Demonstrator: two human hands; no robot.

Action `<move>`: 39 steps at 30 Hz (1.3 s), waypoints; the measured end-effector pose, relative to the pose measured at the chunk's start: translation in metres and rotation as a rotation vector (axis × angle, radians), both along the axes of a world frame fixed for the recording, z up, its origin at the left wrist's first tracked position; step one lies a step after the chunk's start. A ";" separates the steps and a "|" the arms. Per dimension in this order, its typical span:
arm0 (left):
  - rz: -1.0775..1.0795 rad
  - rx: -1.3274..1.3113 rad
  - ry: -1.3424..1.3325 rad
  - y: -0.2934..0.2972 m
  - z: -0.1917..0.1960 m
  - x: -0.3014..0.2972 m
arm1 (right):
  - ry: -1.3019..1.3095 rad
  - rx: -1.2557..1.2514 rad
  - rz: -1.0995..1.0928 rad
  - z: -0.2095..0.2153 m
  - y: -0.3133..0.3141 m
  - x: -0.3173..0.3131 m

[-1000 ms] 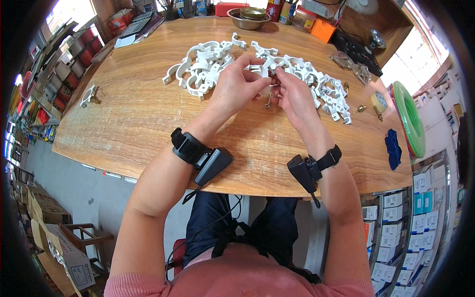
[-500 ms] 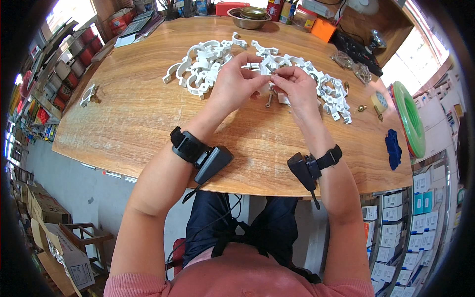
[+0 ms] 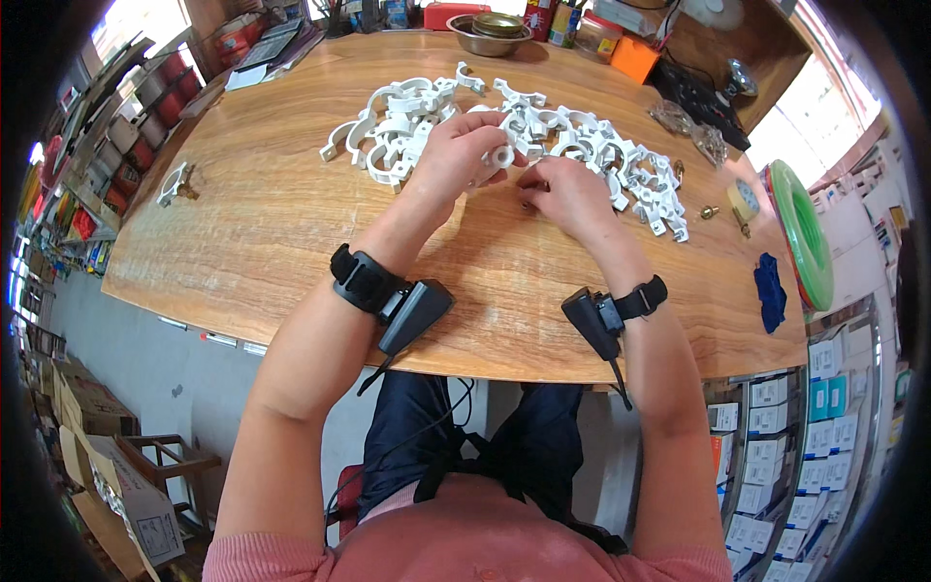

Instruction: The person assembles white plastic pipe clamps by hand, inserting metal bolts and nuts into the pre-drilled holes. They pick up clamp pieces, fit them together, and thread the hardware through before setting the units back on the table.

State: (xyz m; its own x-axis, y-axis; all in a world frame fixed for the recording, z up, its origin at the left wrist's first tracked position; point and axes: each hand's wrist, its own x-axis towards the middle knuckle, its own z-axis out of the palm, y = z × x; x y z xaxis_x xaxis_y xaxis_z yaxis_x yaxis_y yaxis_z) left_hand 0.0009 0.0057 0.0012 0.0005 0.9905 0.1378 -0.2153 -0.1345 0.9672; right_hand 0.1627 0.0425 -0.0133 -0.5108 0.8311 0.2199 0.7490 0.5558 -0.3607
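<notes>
A white plastic pipe clamp (image 3: 500, 156) is pinched in my left hand (image 3: 452, 165), above the near edge of a pile of similar clamps. My right hand (image 3: 570, 197) is low at the tabletop, just right of the left hand. Its thumb and fingers are closed together, and their tips hide whatever is between them. Behind both hands spreads the pile of white clamps (image 3: 398, 126), loose and jumbled, reaching right to several smaller clamp pieces (image 3: 661, 202).
On the wooden table (image 3: 291, 252), a single clamp (image 3: 175, 184) lies far left. Brass fittings (image 3: 710, 211), a tape roll (image 3: 745, 198) and a dark blue cloth (image 3: 771, 293) are at the right. Metal bowls (image 3: 490, 37) stand at the back. Green coiled tubing (image 3: 803, 233) leans by the right edge.
My hands have come apart. The right hand moved down to where a small bolt lay on the table, and the bolt is now hidden. The left hand has turned, showing the clamp.
</notes>
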 end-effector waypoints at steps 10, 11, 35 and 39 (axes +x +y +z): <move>-0.096 -0.033 -0.048 -0.005 0.005 0.002 | 0.154 -0.040 -0.032 0.000 0.008 0.001; -0.103 -0.032 -0.047 -0.003 0.005 0.004 | 0.362 -0.087 -0.041 -0.003 0.013 0.004; -0.159 -0.039 -0.089 -0.004 0.002 0.001 | 1.089 -0.552 0.085 0.020 -0.006 -0.003; -0.210 -0.059 -0.166 -0.002 0.000 -0.001 | 1.116 -0.588 0.109 0.020 -0.004 -0.003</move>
